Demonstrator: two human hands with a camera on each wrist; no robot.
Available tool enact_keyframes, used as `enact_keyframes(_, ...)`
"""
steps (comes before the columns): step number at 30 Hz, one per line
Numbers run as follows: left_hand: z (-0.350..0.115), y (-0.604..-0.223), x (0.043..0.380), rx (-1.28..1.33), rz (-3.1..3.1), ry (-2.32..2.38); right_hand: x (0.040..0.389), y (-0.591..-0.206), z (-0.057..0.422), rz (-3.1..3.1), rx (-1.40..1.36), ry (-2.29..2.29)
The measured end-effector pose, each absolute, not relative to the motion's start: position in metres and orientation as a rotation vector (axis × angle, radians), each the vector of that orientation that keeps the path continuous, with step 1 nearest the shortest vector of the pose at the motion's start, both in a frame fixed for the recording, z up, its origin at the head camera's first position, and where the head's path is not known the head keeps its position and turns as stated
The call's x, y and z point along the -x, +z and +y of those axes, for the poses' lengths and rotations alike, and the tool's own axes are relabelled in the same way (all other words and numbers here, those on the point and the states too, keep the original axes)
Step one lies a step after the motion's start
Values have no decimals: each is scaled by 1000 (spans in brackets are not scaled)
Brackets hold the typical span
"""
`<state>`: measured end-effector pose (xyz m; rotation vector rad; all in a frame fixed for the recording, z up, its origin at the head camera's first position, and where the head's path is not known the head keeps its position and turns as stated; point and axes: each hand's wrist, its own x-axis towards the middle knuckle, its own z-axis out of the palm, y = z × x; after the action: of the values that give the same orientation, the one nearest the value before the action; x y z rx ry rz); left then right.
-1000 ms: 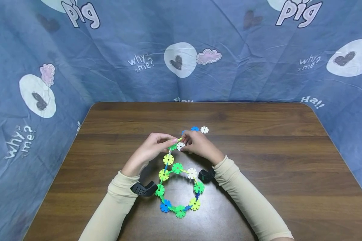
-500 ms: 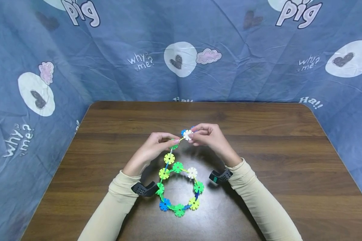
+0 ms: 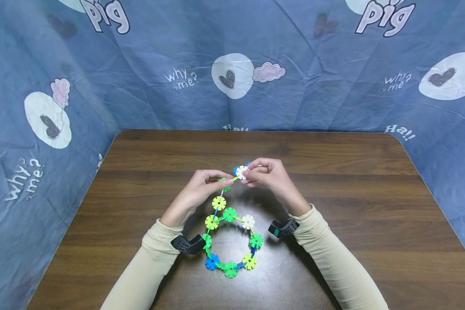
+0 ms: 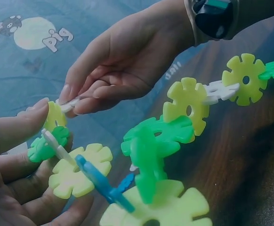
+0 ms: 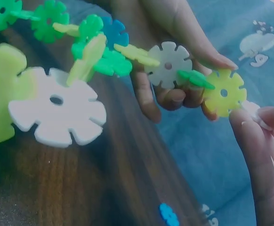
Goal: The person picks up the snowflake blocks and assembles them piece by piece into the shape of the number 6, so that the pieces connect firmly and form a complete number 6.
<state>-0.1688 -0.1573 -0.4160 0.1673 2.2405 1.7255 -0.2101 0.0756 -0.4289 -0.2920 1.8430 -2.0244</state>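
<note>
My left hand (image 3: 197, 189) pinches a yellow notched plastic disc (image 5: 224, 93) between thumb and fingers. This disc ends a chain of flower-shaped interlocking discs, running through a green disc (image 4: 47, 143) and a yellow disc (image 3: 218, 203) to a closed ring of linked discs. In the ring are a white disc (image 3: 248, 221) and a blue disc (image 3: 212, 261). My right hand (image 3: 269, 174) pinches another white disc (image 3: 241, 172) by its edge. In the right wrist view, that disc meets the yellow disc's edge, partly hidden by my right fingers.
Behind the held white disc, loose blue discs (image 3: 235, 171) show on the brown wooden table (image 3: 333, 193). A blue disc (image 5: 169, 214) also lies on the wood in the right wrist view. A printed blue cloth (image 3: 314, 94) hangs beyond the far edge.
My right hand has moved right and slightly away from me, bringing the white disc from beside the green one to the yellow disc's end. The left hand keeps its pinch, hardly moving.
</note>
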Motion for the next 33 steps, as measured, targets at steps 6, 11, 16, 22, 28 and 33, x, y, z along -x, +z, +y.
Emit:
enact_keyframes(6,-156,-417,169,-144,2259,1759,209,-428,75,1823,306,-1964)
enact_keyframes(11,-156,-419,169,-132,2255,1791,208,-426,75,1832,332,-1932)
enact_keyframes(16,-151,-423,169,-149,2217,1837,208,-424,77,1859,374,-1930)
enact_keyframes(22,-148,-427,169,-158,2200,1865,209,-423,78,1894,403,-1893)
enact_keyframes(28,-147,-427,168,-107,2181,1936,207,-424,74,1861,355,-1951)
enact_keyframes(33,-146,-426,168,-69,2151,1984,206,-426,72,1852,359,-2010)
